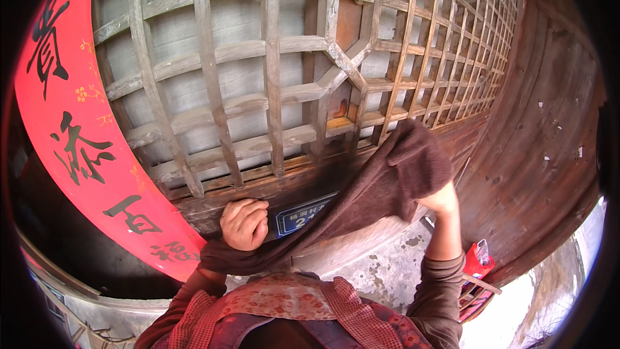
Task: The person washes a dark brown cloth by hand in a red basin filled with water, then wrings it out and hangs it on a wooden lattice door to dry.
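A dark brown cloth [358, 198] stretches diagonally before me, its bunched upper end against the lower rail of a wooden lattice window [273, 82]. My right hand [438, 198] is at that end, its fingers mostly hidden under the cloth. My left hand [244, 224] rests with curled fingers near the wooden sill, left of a blue plaque [295, 218] that bears writing and is partly covered by the cloth. The cloth's other end lies around my left wrist; whether the left fingers hold anything cannot be told.
A red paper banner [72, 121] with black brushed characters hangs at the left. Dark wooden planks [542, 121] form the wall at the right. Below them a red bag [477, 264] sits in a basket [472, 300] on the right. Stained concrete [387, 271] shows beneath the window.
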`<state>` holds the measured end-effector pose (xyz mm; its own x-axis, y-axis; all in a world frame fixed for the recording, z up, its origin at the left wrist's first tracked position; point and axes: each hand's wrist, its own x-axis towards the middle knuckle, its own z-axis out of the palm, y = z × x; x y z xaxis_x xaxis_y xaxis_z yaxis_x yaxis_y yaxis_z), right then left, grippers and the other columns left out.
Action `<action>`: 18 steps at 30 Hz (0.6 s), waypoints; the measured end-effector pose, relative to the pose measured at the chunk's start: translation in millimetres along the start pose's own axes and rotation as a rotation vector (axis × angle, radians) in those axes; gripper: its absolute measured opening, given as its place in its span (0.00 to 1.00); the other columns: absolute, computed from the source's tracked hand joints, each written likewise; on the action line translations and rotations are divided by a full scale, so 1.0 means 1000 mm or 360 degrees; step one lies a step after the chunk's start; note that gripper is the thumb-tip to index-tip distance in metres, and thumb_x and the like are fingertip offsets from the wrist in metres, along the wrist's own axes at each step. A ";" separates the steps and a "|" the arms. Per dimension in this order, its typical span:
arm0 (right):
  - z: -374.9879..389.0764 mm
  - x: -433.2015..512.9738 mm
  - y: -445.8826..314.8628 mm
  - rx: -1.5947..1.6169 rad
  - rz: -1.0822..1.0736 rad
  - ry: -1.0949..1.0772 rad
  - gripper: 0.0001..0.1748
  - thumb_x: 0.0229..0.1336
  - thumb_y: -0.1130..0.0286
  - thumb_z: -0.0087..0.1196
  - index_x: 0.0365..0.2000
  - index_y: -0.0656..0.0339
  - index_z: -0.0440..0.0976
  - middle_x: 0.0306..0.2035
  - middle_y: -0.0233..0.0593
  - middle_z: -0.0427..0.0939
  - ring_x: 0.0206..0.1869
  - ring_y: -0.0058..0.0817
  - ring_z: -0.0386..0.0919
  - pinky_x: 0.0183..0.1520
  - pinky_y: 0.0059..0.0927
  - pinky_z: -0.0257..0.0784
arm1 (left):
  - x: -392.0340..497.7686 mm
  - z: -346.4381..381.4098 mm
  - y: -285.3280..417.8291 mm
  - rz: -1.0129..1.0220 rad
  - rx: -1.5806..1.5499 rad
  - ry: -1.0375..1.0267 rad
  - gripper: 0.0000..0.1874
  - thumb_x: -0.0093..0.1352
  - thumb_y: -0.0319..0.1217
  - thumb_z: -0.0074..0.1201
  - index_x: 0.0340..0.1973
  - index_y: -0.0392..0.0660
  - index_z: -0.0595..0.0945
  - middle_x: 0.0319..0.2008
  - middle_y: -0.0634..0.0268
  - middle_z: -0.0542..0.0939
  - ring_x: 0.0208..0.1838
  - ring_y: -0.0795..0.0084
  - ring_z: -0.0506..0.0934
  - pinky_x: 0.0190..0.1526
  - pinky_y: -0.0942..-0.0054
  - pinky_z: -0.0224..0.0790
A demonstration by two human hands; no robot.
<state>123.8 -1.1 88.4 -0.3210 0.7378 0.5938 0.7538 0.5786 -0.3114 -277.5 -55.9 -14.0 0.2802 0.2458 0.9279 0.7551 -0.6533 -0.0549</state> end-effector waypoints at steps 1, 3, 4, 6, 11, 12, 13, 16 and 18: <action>-0.013 -0.004 0.001 0.0020 0.0008 0.0105 0.38 0.51 0.64 0.70 0.61 0.64 0.69 0.62 0.46 0.73 0.64 0.37 0.70 0.69 0.38 0.62 | 0.004 0.000 0.001 -0.0001 -0.0001 0.0022 0.11 0.56 0.20 0.60 0.35 0.42 0.80 0.37 0.60 0.85 0.39 0.58 0.82 0.42 0.64 0.74; -0.016 -0.014 -0.002 0.0607 0.0102 0.0540 0.36 0.51 0.64 0.69 0.60 0.64 0.70 0.60 0.46 0.73 0.63 0.38 0.71 0.67 0.38 0.62 | 0.014 0.004 0.004 -0.0005 0.0025 0.0108 0.13 0.54 0.18 0.60 0.35 0.42 0.80 0.37 0.59 0.85 0.39 0.58 0.82 0.41 0.64 0.76; 0.000 -0.017 -0.006 0.0904 0.0157 0.0758 0.35 0.51 0.64 0.68 0.59 0.64 0.70 0.60 0.46 0.73 0.63 0.38 0.71 0.67 0.38 0.63 | 0.019 0.006 0.007 -0.0045 -0.0007 0.0142 0.13 0.54 0.17 0.60 0.35 0.41 0.80 0.36 0.57 0.84 0.37 0.57 0.82 0.40 0.65 0.76; 0.065 -0.023 -0.018 0.1675 0.0316 0.1037 0.34 0.52 0.64 0.67 0.58 0.63 0.70 0.58 0.45 0.74 0.61 0.38 0.71 0.66 0.38 0.63 | 0.023 0.014 0.018 -0.0227 -0.0270 0.0137 0.11 0.58 0.17 0.59 0.36 0.39 0.79 0.36 0.55 0.84 0.35 0.58 0.81 0.40 0.67 0.75; 0.136 -0.016 0.004 0.2612 0.0439 0.1008 0.30 0.52 0.64 0.65 0.55 0.63 0.72 0.55 0.45 0.75 0.58 0.38 0.72 0.62 0.39 0.65 | 0.012 0.023 0.040 -0.1231 -0.1395 -0.0286 0.04 0.74 0.24 0.51 0.41 0.37 0.78 0.33 0.67 0.81 0.35 0.82 0.75 0.39 0.80 0.68; 0.137 -0.013 0.008 0.2691 0.0423 0.1001 0.29 0.53 0.64 0.65 0.54 0.62 0.72 0.54 0.45 0.75 0.58 0.39 0.73 0.62 0.39 0.65 | 0.008 0.023 0.035 -0.1258 -0.1405 -0.0432 0.04 0.74 0.24 0.51 0.42 0.37 0.79 0.33 0.68 0.81 0.34 0.83 0.75 0.38 0.81 0.67; 0.133 -0.008 0.010 0.2725 0.0416 0.0994 0.28 0.53 0.63 0.64 0.53 0.62 0.72 0.53 0.44 0.75 0.57 0.39 0.73 0.61 0.39 0.66 | 0.005 0.023 0.029 -0.1286 -0.1438 -0.0548 0.04 0.74 0.24 0.51 0.42 0.37 0.79 0.33 0.68 0.80 0.34 0.84 0.74 0.37 0.81 0.67; 0.122 0.002 0.003 0.2771 0.0376 0.0985 0.26 0.53 0.63 0.63 0.51 0.62 0.73 0.51 0.44 0.75 0.55 0.39 0.73 0.59 0.39 0.66 | -0.004 0.023 0.011 -0.1563 -0.1901 -0.0525 0.06 0.76 0.28 0.50 0.44 0.38 0.78 0.31 0.67 0.80 0.34 0.81 0.76 0.38 0.81 0.68; 0.120 0.008 -0.002 0.2759 0.0349 0.0982 0.24 0.54 0.63 0.62 0.50 0.61 0.74 0.50 0.44 0.76 0.54 0.39 0.74 0.58 0.39 0.67 | -0.010 0.022 0.004 -0.1606 -0.1969 -0.0505 0.07 0.76 0.28 0.51 0.45 0.38 0.78 0.33 0.66 0.81 0.34 0.80 0.76 0.39 0.80 0.69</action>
<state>50.7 45.0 4.6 0.2185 0.8542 0.4718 -0.7386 0.4607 -0.4921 -264.4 -44.9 -31.3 0.2168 0.9341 0.2838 -0.1695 -0.2503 0.9532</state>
